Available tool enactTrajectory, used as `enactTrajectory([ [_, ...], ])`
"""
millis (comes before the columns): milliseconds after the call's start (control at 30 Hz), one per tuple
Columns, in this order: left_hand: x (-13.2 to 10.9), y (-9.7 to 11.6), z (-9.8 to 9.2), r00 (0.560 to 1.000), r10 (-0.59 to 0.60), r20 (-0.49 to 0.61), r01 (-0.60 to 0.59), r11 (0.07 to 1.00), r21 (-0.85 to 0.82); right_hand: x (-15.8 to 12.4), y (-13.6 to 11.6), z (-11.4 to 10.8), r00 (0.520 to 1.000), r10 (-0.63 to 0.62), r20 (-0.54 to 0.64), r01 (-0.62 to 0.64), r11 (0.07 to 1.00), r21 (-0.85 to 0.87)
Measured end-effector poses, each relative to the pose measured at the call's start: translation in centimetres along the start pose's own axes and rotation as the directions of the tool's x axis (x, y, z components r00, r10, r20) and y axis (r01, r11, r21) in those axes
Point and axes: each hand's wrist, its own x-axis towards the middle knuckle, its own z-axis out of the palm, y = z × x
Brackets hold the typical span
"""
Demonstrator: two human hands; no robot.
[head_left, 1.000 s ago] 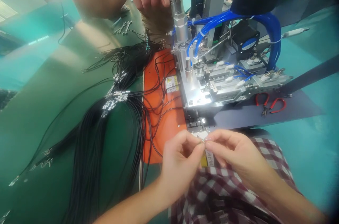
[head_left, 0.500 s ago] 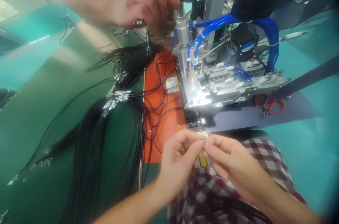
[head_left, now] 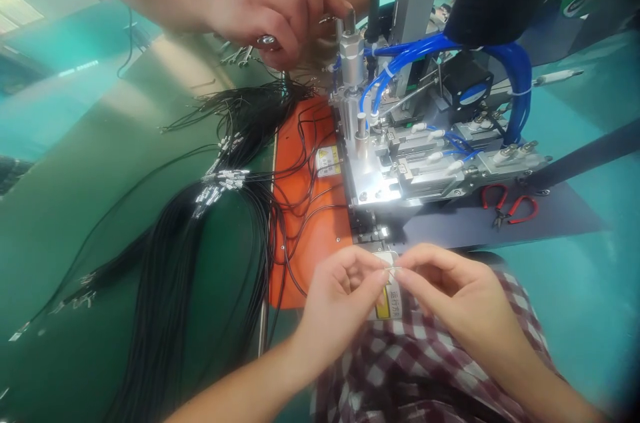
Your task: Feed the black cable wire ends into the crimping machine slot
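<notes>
My left hand (head_left: 340, 296) is closed, thumb and forefinger pinching one end of a small thin pale piece (head_left: 393, 269). At its other end, the thumb and forefinger of my right hand (head_left: 455, 283) pinch it too. The piece is too small to tell its kind. Both hands are held over my lap, in front of the machine's near edge. Below the fingertips shows a white and yellow label (head_left: 393, 300), partly covered by my fingers.
A metal machine (head_left: 375, 183) with blue air tubes (head_left: 520, 90) stands ahead, its orange base plate (head_left: 310, 243) crossed by black cables. Bundled black cables (head_left: 170, 276) with metal ends lie leftward. Red-handled pliers (head_left: 500, 216) rest at right. Another person's hand (head_left: 280, 3) touches the machine's top.
My right hand has shifted slightly right and its fingers have drawn away from my left fingertips, showing more of the label. The other person's hand has moved slightly right and down.
</notes>
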Motion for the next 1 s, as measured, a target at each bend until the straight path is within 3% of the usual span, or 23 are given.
enactTrajectory([
  [167, -0.2, -0.3, 0.2, 1.0, 0.028, -0.004, -0.028, 0.998, 0.048, -0.2, 0.1, 0.2, 0.999, -0.032, -0.041, 0.032, 0.999, 0.004],
  [433, -0.3, -0.3, 0.1, 0.999, 0.043, -0.011, -0.042, 0.997, 0.061, -0.3, 0.2, 0.5, 0.989, 0.146, 0.0, -0.145, 0.981, 0.131],
  [767, -0.3, -0.9, -0.1, 0.995, 0.103, -0.009, -0.099, 0.974, 0.202, -0.5, 0.0, 0.3, 0.997, -0.039, -0.073, 0.037, 0.999, -0.023],
  [1000, -0.9, -1.2, 0.1, 0.967, 0.251, 0.036, -0.244, 0.881, 0.405, -0.1, 0.9, 0.1, 0.977, 0.184, 0.104, -0.204, 0.946, 0.25],
])
